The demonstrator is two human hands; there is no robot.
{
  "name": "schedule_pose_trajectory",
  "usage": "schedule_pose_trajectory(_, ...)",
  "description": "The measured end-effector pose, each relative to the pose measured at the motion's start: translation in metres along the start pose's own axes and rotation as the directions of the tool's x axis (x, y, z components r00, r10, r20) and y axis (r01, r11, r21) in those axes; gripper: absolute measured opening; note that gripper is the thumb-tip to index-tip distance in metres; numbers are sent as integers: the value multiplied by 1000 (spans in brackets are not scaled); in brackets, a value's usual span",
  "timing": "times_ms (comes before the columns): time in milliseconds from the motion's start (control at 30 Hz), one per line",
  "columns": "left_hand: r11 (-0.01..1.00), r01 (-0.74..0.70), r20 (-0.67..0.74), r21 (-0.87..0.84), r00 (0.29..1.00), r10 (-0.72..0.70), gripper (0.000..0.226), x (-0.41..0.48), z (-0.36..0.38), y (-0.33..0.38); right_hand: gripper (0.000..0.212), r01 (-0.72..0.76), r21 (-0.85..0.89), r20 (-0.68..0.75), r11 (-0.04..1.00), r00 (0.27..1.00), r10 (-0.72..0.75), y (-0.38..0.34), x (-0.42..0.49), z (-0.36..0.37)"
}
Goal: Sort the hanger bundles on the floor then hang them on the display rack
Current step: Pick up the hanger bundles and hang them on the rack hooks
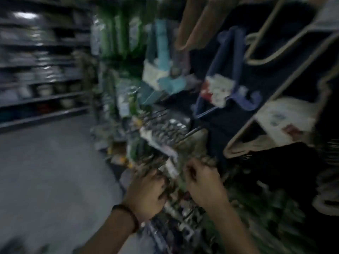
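hangers (229,70) crowd the rack (191,133) at right, stocked shelves (42,100) across the aisle.

The head-worn camera is looking forward and down, close against the dark metal-pegged display rack (191,133), with grey floor (45,162) to its left.

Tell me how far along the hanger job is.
Done: a blue hanger bundle and beige hanger bundles already hang on the rack. In hand: left hand and right hand reach into small packets lower down; blur hides any grip. Left: unclear, the floor in view shows no bundles.
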State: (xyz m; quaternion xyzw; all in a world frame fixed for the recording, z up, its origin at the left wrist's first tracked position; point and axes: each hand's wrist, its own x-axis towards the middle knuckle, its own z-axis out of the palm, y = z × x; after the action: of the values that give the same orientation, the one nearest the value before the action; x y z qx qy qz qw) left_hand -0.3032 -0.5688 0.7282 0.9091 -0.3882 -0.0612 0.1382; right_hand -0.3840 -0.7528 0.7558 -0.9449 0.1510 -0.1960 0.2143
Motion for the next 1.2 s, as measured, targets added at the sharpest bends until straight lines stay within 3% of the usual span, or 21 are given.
schedule_pose_trajectory(67, 986, 170, 65, 6, 983, -170, 40, -42, 25, -31, 18, 1, 11, 271, 1000, 963, -4, -8, -6, 49)
schedule_pose_trajectory(133, 946, 325, 118, 8, 939, -323, 36, -92, 44, -57, 21, 12, 45, 476, 999, 879, -32, -21, -22, 95)
schedule_pose_trajectory(267, 792, 611, 213, -14, 775, -594, 35, -198, 76, -98, 31, 57, 107, 682, 993, 722, -115, -53, -68, 175)
schedule_pose_trajectory(433, 568, 820, 355, -63, 551, -755, 35, -308, 121, -148, 25, 80, 93, 879, 993, 461, -119, -101, -135, 250)
schedule_pose_trajectory(567, 448, 881, 411, -151, 468, -782, 49, -373, 166, -195, 35, 150, 19, 956, 988, 288, -62, -136, -174, 301)
schedule_pose_trajectory(633, 404, 896, 484, -183, 440, -757, 45, -400, 181, -217, 34, 147, -21, 972, 989, 234, -15, -157, -192, 328)
schedule_pose_trajectory(800, 294, 925, 626, -242, 380, -681, 38, -462, 207, -282, 27, 99, -108, 986, 989, 141, 94, -216, -238, 420)
schedule_pose_trajectory(933, 216, 940, 684, -266, 342, -645, 33, -502, 257, -349, 29, 137, -119, 991, 983, 72, 110, -257, -273, 536)
schedule_pose_trajectory(1200, 41, 945, 717, -325, 274, -641, 34, -522, 432, -484, 27, 305, -65, 996, 950, -39, 80, -261, -378, 802)
